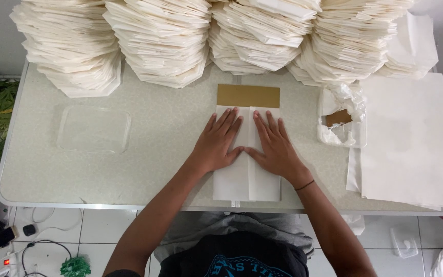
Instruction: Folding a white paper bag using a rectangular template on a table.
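**A:** What lies around the hands on the surface (170,174)?

**B:** Seen from above, tall stacks of folded cream paper (180,41) run along the far edge, from ten o'clock round to one o'clock. At nine o'clock sits a clear plastic tray (94,129), well apart from the hands. At three o'clock is a small clear container of crumpled white paper (342,120), and just past it a pile of flat white sheets (411,143) hanging over the right edge. Nothing lies between the hands and their work.

**A:** And what are the hands on?

**B:** A folded white sheet (247,179) at the centre, near the front edge. Its two flaps meet in a seam down the middle. A brown card (248,95) shows beyond its far end, at twelve o'clock.

**A:** How are the hands placed?

**B:** Both lie flat, palms down, fingers spread and pointing to twelve o'clock. The left hand (219,141) presses the left flap, the right hand (273,143) the right flap. Their thumbs touch over the seam. Neither hand grips anything. The forearms angle in from five and seven o'clock; a thin dark band circles the right wrist.
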